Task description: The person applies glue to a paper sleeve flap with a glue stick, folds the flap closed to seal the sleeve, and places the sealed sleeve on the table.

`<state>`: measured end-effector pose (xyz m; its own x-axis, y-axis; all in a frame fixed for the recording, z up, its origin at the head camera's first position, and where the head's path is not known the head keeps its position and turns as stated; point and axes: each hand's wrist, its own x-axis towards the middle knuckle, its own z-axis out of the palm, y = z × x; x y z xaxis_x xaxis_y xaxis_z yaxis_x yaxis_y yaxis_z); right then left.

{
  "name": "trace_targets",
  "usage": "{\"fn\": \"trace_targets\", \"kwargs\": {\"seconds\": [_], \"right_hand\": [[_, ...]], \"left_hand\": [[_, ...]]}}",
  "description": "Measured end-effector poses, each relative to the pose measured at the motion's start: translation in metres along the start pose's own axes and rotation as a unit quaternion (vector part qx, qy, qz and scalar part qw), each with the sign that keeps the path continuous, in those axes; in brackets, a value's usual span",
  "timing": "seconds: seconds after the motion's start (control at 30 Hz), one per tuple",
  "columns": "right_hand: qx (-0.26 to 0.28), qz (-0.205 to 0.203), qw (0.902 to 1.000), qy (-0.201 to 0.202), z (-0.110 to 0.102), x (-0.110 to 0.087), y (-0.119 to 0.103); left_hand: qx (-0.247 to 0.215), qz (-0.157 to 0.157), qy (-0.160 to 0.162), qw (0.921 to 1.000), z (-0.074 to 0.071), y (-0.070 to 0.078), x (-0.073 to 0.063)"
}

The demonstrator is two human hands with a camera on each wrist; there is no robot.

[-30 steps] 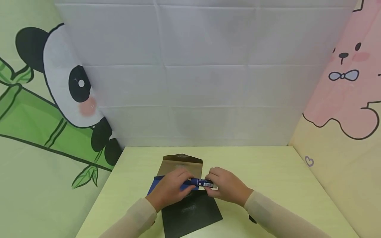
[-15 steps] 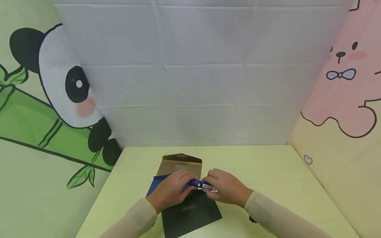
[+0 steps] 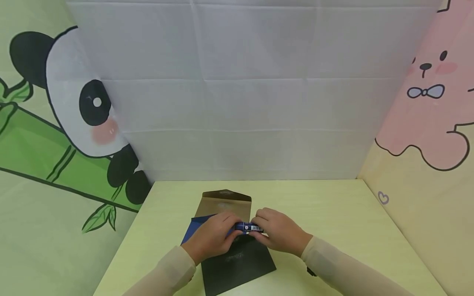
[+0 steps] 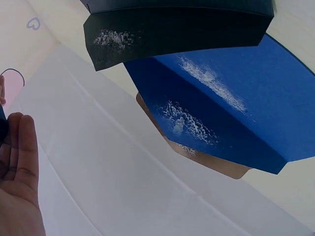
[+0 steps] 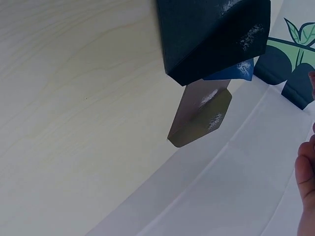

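In the head view, my left hand grips one end of a dark blue glue stick with a barcode label. The fingers and thumb of my right hand pinch its other end. The stick lies level between the hands, its two ends hidden by fingers. Below are three envelopes with raised flaps: a black envelope nearest, a blue envelope partly under it, and a brown envelope farthest back. White smears mark their flaps and the paper beside the folds. In both wrist views the hands show only at the frame edge.
The envelopes overlap on a pale wooden table. Behind it hangs a creased white sheet. A panda-and-bamboo panel stands at the left and a panel with a pink bear at the right.
My right hand has shifted slightly left along the glue stick, toward the left hand, so less of the stick shows. My left hand keeps its place, and the envelopes lie as before.
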<state>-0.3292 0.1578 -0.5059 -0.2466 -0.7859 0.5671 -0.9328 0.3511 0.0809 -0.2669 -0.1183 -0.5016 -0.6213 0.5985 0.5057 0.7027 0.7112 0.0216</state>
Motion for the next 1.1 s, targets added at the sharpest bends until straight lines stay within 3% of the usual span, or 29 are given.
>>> {"fn": "trace_targets", "kwargs": {"seconds": [0.3,0.6,1.1], "right_hand": [[0.009,-0.001,0.9999,0.006,-0.009,-0.002,-0.002],[0.004,0.001,1.0000,0.007,-0.015,-0.003,0.000],[-0.036,-0.053,0.9975,0.031,-0.008,-0.006,0.005]], "left_hand": [[-0.038,-0.036,-0.025,0.9983,-0.004,0.007,0.004],[-0.095,-0.085,-0.042,0.9909,-0.008,0.011,0.010],[-0.172,-0.130,-0.057,0.9749,-0.006,0.011,0.010]]}}
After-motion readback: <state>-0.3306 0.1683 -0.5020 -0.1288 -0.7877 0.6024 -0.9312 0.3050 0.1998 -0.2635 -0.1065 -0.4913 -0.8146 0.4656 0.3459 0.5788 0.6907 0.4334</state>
